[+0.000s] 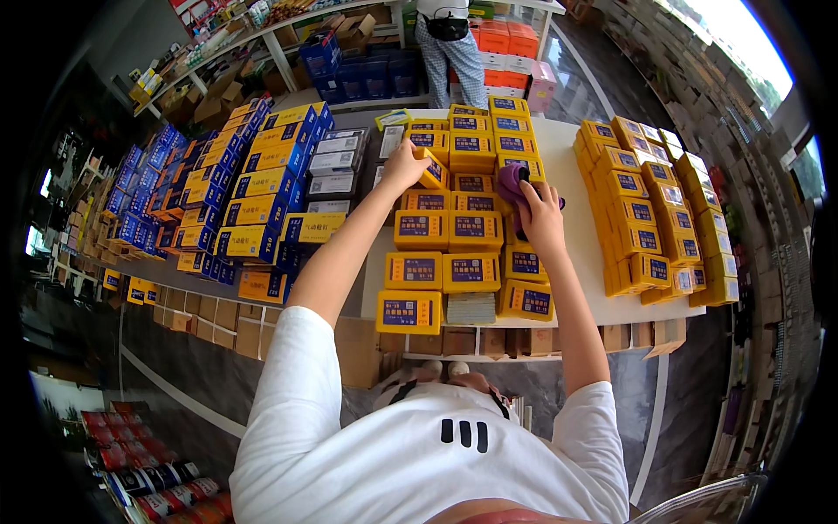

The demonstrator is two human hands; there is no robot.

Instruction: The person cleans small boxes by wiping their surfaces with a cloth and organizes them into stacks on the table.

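My left hand (403,169) grips a small yellow box (435,171) with a dark blue label, tilted above the stacks in front of me. In my right hand (541,208) is a bunched purple cloth (513,186), which lies over the edge of the yellow boxes beside it. Stacked yellow boxes (475,226) with printed blue labels fill the middle of the table. Near the front edge, one yellow box (408,312) stands left of a pale grey stack (470,308).
Yellow-and-blue cartons (260,211) and grey boxes (331,164) stand in rows to the left on the table (568,157). More yellow stacks (632,216) occupy the right. Across the table stands a person (450,52). Brown cartons (216,319) sit below the front edge.
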